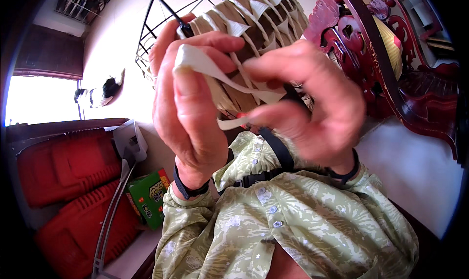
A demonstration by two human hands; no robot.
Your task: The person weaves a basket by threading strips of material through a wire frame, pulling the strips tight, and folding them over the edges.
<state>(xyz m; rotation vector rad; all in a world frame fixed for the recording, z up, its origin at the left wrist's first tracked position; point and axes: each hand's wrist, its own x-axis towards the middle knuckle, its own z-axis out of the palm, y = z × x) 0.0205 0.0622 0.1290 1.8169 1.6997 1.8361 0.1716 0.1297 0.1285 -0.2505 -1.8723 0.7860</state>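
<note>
A flat white strip (202, 64) loops over my left thumb and stretches across to my right hand. The thumb and fingers of my left hand (188, 103) are closed on the strip, close to a black wire frame (150, 27). My right hand (322, 101), slightly blurred, pinches the strip with thumb and forefinger; its exact grip is partly hidden. Just beyond both hands, brown and cream strips are woven across one side of the frame as a panel (261, 18). Some cream ends stick out from this weave.
Carved dark-red wooden furniture (376, 49) stands close on the right. At left are red moulded plastic pieces (68, 166), a green box (148, 198) and a grey metal stand (110, 220). A black-and-white animal (102, 92) is on the pale floor beyond.
</note>
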